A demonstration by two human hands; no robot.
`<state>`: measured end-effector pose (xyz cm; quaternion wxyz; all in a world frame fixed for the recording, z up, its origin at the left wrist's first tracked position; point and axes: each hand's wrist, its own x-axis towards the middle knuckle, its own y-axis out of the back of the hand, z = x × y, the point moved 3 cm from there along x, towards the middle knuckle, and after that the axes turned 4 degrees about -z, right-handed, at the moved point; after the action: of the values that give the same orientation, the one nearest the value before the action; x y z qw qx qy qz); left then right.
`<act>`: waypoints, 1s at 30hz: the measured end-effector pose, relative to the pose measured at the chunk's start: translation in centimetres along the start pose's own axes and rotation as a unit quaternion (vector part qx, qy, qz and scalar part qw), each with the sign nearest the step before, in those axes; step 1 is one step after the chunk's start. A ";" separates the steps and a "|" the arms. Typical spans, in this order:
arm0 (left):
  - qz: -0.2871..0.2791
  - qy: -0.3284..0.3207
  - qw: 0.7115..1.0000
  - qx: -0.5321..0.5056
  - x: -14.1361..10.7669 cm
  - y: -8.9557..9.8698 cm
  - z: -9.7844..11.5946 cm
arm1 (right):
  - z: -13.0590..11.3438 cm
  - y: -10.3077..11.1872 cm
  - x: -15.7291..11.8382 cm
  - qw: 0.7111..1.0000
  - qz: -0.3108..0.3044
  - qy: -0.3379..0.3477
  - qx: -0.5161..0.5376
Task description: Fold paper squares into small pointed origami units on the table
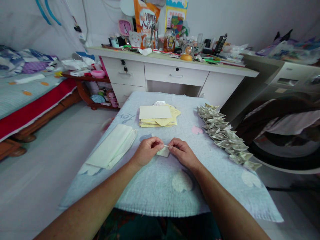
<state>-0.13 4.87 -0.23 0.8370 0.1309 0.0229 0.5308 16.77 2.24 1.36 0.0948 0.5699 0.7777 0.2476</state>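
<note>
Between my two hands is a small piece of folded pale paper (163, 152), low over the cloth-covered table (152, 186). My left hand (148, 150) pinches its upper left edge between thumb and fingers. On the other side, my right hand (183, 152) grips the upper right edge the same way. Just beyond them lies a stack of yellowish paper sheets (157, 122) with a pale card (155, 112) on top. Folded pale green sheets (111, 146) rest left of my left hand. A long row of folded paper pieces (222, 133) with pointed tips runs down the right side.
Behind the table stands a white desk (175, 71) crowded with a honey-coloured jar (169, 40), a pink clock (124, 27) and an orange bag (146, 21). A washing machine (287, 83) is at the right. To the left are a bed (30, 90) and a low wooden shelf (85, 78).
</note>
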 end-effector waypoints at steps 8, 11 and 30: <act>-0.002 -0.002 1.000 0.003 0.0 -0.1 0.1 | 0.5 0.0 0.1 0.999 0.026 0.039 0.013; -0.011 0.008 1.000 0.007 0.0 -0.2 -0.1 | 0.2 0.1 0.0 0.998 0.032 0.051 -0.012; -0.052 0.023 0.998 -0.005 0.1 -0.7 -0.2 | 0.6 -0.4 0.1 0.999 0.020 0.025 0.020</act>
<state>0.51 4.76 -0.58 0.8634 0.1129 0.0459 0.4895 16.68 2.37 0.65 0.0593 0.5807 0.7732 0.2479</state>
